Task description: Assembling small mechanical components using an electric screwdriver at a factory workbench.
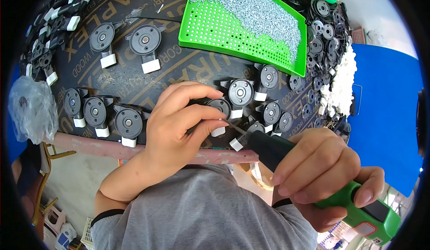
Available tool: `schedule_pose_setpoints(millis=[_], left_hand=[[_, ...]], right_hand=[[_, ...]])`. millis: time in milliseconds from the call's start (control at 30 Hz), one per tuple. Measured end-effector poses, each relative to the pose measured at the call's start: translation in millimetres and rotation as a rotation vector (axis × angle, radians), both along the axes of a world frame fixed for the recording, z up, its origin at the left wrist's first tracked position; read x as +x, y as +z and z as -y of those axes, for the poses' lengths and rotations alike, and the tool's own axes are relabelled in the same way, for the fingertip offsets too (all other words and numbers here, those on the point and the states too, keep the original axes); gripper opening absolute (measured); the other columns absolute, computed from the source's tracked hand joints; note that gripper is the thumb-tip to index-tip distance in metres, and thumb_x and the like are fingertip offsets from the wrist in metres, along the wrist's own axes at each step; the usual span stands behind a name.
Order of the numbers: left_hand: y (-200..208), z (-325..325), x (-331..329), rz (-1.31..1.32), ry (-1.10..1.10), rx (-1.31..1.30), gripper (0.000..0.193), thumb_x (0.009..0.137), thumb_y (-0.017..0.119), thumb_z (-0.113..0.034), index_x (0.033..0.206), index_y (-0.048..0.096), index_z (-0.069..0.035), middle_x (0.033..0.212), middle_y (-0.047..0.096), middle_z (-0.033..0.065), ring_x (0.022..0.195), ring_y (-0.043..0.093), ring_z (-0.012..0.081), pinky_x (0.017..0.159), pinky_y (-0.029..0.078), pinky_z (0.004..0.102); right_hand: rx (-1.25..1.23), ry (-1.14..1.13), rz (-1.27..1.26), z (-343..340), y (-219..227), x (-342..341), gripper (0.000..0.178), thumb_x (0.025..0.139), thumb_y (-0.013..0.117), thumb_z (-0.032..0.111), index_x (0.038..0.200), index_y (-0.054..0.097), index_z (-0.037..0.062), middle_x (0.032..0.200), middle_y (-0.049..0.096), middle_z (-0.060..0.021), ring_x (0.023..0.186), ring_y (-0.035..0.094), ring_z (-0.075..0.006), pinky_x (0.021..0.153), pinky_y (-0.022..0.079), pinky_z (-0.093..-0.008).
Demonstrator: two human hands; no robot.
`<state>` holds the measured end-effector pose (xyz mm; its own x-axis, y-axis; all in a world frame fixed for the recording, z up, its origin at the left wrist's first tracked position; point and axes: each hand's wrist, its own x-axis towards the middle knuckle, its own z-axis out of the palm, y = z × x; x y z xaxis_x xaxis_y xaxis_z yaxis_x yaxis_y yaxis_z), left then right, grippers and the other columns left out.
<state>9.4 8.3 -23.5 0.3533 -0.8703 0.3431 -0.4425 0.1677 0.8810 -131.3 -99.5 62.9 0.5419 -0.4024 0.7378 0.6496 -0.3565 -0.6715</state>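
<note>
Hold the power screwdriver (274, 150) around its body, as wrapped in the right grip (322, 165); likely weighty. Beyond, find the left grip (174, 120) pinching an apparent small screw (221, 120), probably slippery. Farther, on the bench (114, 80), take the black disc (221, 104) by its rim; likely light, stiff.

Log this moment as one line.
left hand: beside screwdriver bit | right hand: gripping screwdriver | green tray: holding screws

The person (134, 173) wears a mottled gray T-shirt (201, 209), creased across the front, with short sleeves (109, 228) that end in narrow black bands (106, 214).
</note>
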Motion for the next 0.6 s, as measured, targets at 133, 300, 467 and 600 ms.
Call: schedule_pose_setpoints(millis=[133,300,467,600], left_hand=[[-1,1,-1,0.046,0.009,-0.021,0.018,0.067,0.080,-0.004,0.082,0.070,-0.006,0.105,0.068,0.0052,0.097,0.063,0.0272,0.082,0.050,0.0357],[-3,1,-2,0.108,0.019,-0.062,0.019,0.066,0.080,-0.005,0.082,0.070,-0.007,0.104,0.067,0.0054,0.097,0.064,0.0276,0.083,0.049,0.0384],[-8,0,-2,0.127,0.010,-0.076,0.023,0.066,0.081,-0.006,0.086,0.070,-0.007,0.105,0.067,0.0061,0.099,0.063,0.0283,0.084,0.049,0.0388],[5,2,-6,0.013,0.031,0.076,0.042,0.066,0.084,-0.013,0.105,0.067,-0.005,0.109,0.066,0.0088,0.103,0.061,0.0312,0.088,0.047,0.0402]], right_hand=[[0.025,-0.080,0.063,-4,0,-1,0.035,0.094,0.062,0.019,0.120,0.044,0.0054,0.071,0.057,-0.0077,0.047,0.058,-0.0152,0.041,0.054,-0.0251],[-0.006,0.040,-0.028,4,-1,-2,0.035,0.094,0.061,0.019,0.121,0.041,0.0061,0.071,0.057,-0.0083,0.048,0.058,-0.0161,0.043,0.055,-0.0275],[-0.002,0.030,-0.097,2,2,-3,0.034,0.095,0.058,0.020,0.122,0.040,0.0067,0.071,0.056,-0.0089,0.049,0.057,-0.0167,0.045,0.055,-0.0290],[-0.044,-0.073,-0.169,-4,1,-3,0.035,0.097,0.055,0.021,0.124,0.037,0.0082,0.072,0.055,-0.0091,0.049,0.055,-0.0171,0.047,0.054,-0.0300]])
